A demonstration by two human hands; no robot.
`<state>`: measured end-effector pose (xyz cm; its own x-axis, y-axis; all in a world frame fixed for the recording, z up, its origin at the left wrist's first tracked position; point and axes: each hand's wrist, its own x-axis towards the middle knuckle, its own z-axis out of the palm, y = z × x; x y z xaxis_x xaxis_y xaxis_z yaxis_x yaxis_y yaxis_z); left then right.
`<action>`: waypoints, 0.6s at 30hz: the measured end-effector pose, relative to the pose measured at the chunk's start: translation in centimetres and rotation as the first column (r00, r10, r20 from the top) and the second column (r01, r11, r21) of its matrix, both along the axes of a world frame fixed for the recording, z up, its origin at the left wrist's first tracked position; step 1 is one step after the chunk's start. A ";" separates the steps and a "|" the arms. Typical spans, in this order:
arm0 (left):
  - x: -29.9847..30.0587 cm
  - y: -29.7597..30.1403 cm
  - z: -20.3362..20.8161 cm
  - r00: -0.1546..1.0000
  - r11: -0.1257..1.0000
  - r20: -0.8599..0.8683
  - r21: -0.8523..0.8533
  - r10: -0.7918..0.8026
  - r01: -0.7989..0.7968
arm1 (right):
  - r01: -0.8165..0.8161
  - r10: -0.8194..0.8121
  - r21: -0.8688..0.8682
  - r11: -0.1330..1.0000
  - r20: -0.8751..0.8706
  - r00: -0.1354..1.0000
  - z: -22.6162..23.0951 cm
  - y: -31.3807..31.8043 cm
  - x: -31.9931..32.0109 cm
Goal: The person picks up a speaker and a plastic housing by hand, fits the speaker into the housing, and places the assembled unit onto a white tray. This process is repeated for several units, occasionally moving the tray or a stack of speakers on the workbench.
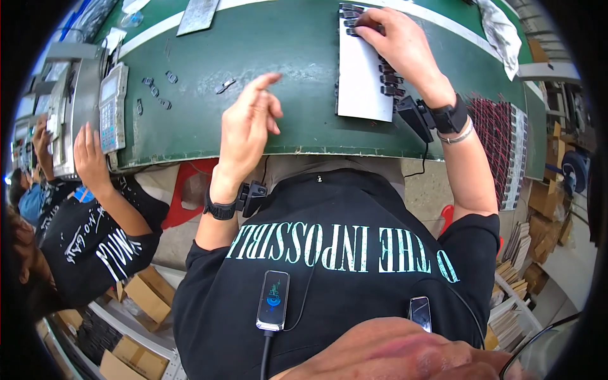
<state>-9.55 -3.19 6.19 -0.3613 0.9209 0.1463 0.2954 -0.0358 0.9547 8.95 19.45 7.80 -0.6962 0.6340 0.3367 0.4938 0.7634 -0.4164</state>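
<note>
My right hand (405, 52) is over the top end of a white board (364, 82). Its thumb and fingers are closed on a small black part (349, 23) at the board's upper edge, and the fingers partly hide it. More small black parts (391, 81) stand in a row down the board's right side. Left of the board, my left hand (246, 126) hovers over the table's near edge with nothing visible in it. Its index finger is stretched out and the other fingers are loosely bent. A single small black part (225, 85) lies on the green table (297, 120) just beyond it.
Several loose black parts (154, 90) lie near a keypad unit (113, 107) on the left. A co-worker's hand (90, 155) is beside that unit. A grey plate (197, 16) lies at the back. Red-and-black strips (491, 136) are stacked on the right; a cloth (499, 35) hangs behind.
</note>
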 end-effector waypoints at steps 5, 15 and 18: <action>0.4 -2.1 -0.2 0.928 0.989 -0.353 -0.127 -0.120 0.080 | 0.034 -0.038 -0.126 0.991 -0.033 0.999 -0.1 0.5 1.3; -7.3 -0.9 -1.3 0.375 0.939 -0.897 0.107 0.233 -0.328 | 0.000 -0.105 -0.277 0.961 -0.364 0.925 4.3 -3.9 5.6; -8.7 -1.3 -1.8 0.364 0.924 -0.912 0.039 0.189 -0.381 | 0.001 -0.167 -0.375 0.927 -0.411 0.896 3.5 -5.0 7.1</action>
<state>-18.26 -4.51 4.35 -0.3586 0.8309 0.4254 0.9324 0.3412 0.1195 16.04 14.45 11.33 -0.4737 0.8173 0.3281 0.2583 0.4851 -0.8355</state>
